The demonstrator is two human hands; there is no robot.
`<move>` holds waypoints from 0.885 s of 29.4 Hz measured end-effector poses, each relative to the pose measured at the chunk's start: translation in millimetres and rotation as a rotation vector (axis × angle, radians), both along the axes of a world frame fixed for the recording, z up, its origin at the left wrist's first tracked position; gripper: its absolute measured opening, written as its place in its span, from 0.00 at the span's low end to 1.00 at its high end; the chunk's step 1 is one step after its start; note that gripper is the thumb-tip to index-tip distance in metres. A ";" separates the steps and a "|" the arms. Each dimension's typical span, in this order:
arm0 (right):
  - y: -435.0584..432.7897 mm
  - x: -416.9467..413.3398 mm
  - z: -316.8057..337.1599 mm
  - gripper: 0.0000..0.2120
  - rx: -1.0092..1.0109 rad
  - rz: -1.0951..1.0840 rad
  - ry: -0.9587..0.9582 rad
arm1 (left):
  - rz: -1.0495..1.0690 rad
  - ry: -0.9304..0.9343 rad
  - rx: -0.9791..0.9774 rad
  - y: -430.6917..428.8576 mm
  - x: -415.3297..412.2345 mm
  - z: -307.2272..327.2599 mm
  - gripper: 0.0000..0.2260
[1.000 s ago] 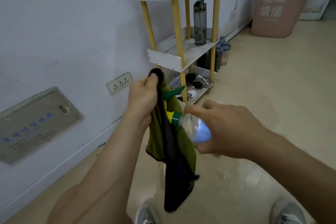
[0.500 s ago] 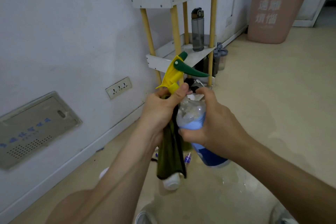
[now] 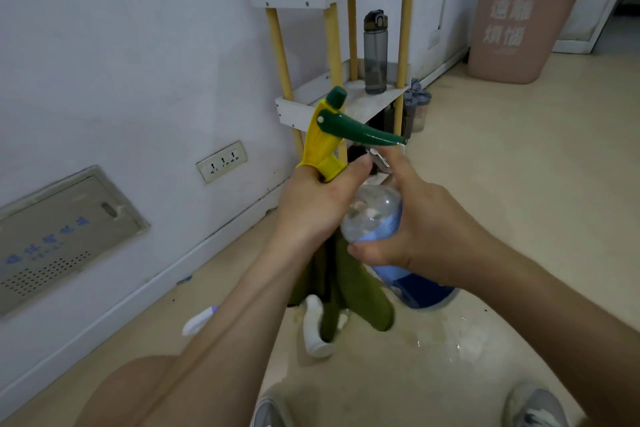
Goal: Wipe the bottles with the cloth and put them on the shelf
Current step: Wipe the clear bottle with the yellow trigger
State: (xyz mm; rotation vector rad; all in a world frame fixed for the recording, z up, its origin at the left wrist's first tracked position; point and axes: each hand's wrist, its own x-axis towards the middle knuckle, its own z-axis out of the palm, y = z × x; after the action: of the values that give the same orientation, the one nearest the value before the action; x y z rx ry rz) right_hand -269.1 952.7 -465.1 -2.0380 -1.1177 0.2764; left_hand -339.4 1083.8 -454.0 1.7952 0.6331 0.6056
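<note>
The spray bottle (image 3: 374, 215) is held upright in the air, in front of the shelf (image 3: 292, 113) and well apart from it. A second ago it was tipped over, with its sprayer head buried behind the cloth (image 3: 346, 288), which was dangled by one corner from the left hand (image 3: 311, 208). Since then the bottle has been turned up, so that the yellow and green sprayer head (image 3: 332, 139) is now seen clear above that hand. The left grip is clamped about the neck, with the cloth bunched beneath it. The right hand (image 3: 426, 232) has its grip clamped round the clear shoulder and blue label. Wiping appears to have been carried to the neck, and shelving is not yet begun. Whether the cloth is wrapped round the neck cannot be told, the left fingers being hidden. The bottle's lower part is partly covered by the right wrist, the bottom shelf is masked by both hands, and a white bottle (image 3: 313, 326) on the floor is half covered by the cloth.
</note>
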 end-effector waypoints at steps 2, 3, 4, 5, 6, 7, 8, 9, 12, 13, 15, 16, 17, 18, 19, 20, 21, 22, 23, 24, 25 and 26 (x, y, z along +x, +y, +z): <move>4.0 1.0 -6.0 0.54 0.055 -0.025 -0.023 | 0.105 0.030 0.127 0.5 1.5 1.2 0.17; 6.3 0.5 -9.1 0.54 0.068 -0.052 -0.015 | 0.123 0.034 0.152 1.9 1.9 1.7 0.18; 8.3 -2.2 -12.2 0.54 0.085 -0.087 -0.015 | 0.137 0.036 0.155 4.1 1.8 2.9 0.18; 10.0 -6.7 -16.3 0.52 0.101 -0.133 -0.046 | 0.165 0.031 0.143 7.0 2.5 3.3 0.17; 11.6 -12.8 -20.4 0.49 0.104 -0.182 -0.128 | 0.205 0.022 0.135 11.0 3.7 3.1 0.16; 13.4 -19.5 -23.9 0.47 0.075 -0.225 -0.236 | 0.242 0.019 0.131 14.4 5.1 3.0 0.15; 16.0 -24.4 -28.6 0.46 0.024 -0.257 -0.313 | 0.264 0.023 0.130 16.4 6.1 3.3 0.15; 18.8 -27.8 -31.9 0.45 -0.028 -0.275 -0.315 | 0.269 0.023 0.131 17.1 6.7 2.9 0.15; 24.2 -23.9 -38.2 0.41 0.037 -0.228 -0.015 | 0.219 0.003 0.168 14.9 7.5 1.5 0.15; 23.7 -20.2 -36.5 0.40 0.066 -0.191 0.070 | 0.191 -0.005 0.187 14.7 7.8 1.8 0.14; 20.1 -13.3 -30.6 0.41 0.055 -0.121 0.153 | 0.146 -0.046 0.192 15.5 6.8 4.2 0.11; 18.2 -9.3 -26.3 0.40 0.047 -0.078 0.200 | 0.131 -0.079 0.168 15.8 6.0 5.3 0.11; 16.5 -4.8 -22.1 0.37 0.049 -0.026 0.275 | 0.113 -0.115 0.138 15.3 5.1 6.1 0.11; 15.0 0.4 -18.6 0.34 0.047 0.036 0.353 | 0.100 -0.142 0.118 15.0 4.5 6.1 0.10; 13.0 5.6 -14.6 0.33 0.039 0.094 0.426 | 0.096 -0.152 0.108 13.9 4.4 6.2 0.10; 10.9 9.9 -11.5 0.32 0.017 0.146 0.479 | 0.098 -0.150 0.098 12.7 4.3 5.7 0.10; 9.1 13.6 -9.0 0.31 -0.008 0.187 0.524 | 0.102 -0.131 0.094 11.6 4.0 5.0 0.10; 7.6 17.5 -7.5 0.31 -0.030 0.215 0.552 | 0.102 -0.112 0.089 11.1 3.5 4.5 0.12; 6.2 19.8 -4.8 0.30 -0.029 0.229 0.576 | 0.089 -0.087 0.079 10.8 2.4 5.7 0.14; 5.6 21.3 -3.4 0.28 -0.009 0.240 0.609 | 0.052 -0.067 0.046 11.1 0.4 7.7 0.15; 5.2 21.5 -1.8 0.27 0.034 0.243 0.662 | 0.007 -0.074 -0.034 12.0 -2.3 10.1 0.14; 5.1 22.6 -1.3 0.26 0.086 0.226 0.733 | -0.031 -0.135 -0.179 12.8 -5.2 13.7 0.11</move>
State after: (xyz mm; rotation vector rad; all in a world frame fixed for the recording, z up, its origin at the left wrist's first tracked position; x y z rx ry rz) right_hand -246.6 957.8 -466.5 -1.5193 -0.8585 0.9797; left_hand -344.6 1096.6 -440.3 1.5803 0.5485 0.6233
